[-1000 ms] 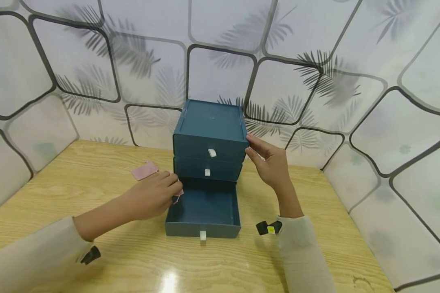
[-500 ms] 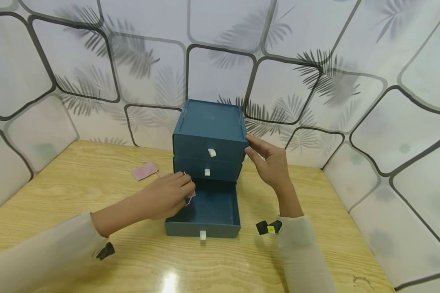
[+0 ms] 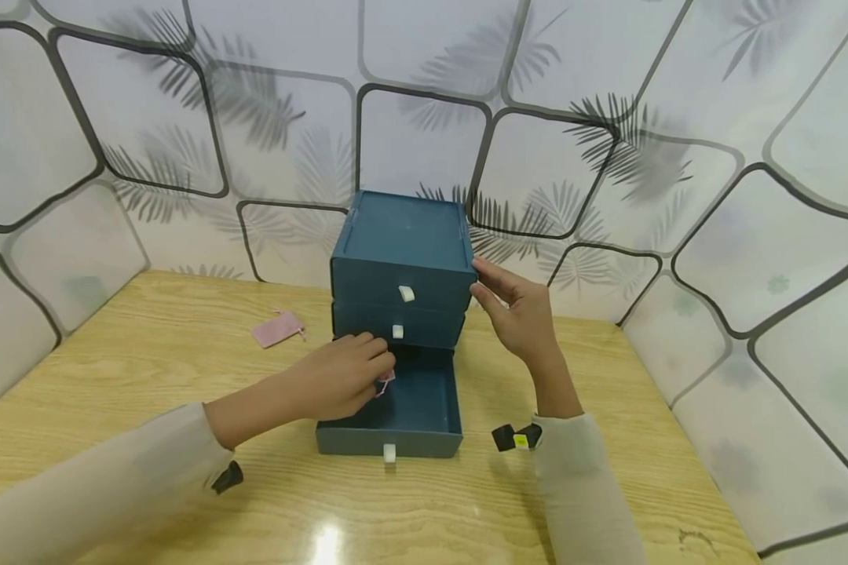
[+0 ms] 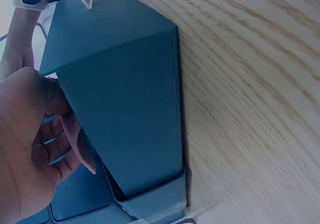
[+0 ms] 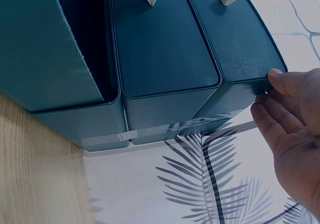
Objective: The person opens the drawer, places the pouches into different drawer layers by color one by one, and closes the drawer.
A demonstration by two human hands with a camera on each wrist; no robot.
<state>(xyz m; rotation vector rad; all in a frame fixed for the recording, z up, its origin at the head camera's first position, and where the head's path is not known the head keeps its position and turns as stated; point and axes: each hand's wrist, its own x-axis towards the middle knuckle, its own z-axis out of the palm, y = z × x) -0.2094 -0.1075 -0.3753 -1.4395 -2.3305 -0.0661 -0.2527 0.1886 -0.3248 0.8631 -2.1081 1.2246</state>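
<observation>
My left hand (image 3: 342,377) is over the pulled-out bottom drawer (image 3: 424,444) of a dark blue drawer box (image 3: 406,231). It pinches a small pink drawstring pouch (image 3: 389,377), whose cord hangs below the fingers; most of the pouch is hidden by the hand. In the left wrist view the pouch (image 4: 80,141) shows as a thin flap beside the drawer wall (image 4: 125,109). My right hand (image 3: 523,318) touches the box's upper right side, its fingers fairly straight. The thumb (image 5: 279,74) lies at the front edge of the top drawer (image 5: 245,39) in the right wrist view.
A second pink pouch (image 3: 278,329) lies flat on the wooden table (image 3: 184,369), left of the box. The upper two drawers are closed, each with a white pull tab (image 3: 406,293). Patterned wall covering (image 3: 424,141) stands behind and on both sides.
My left hand has moved right with the pink pouch, from the drawer's left edge to over its middle. The right hand, the box and the other pouch have stayed in place.
</observation>
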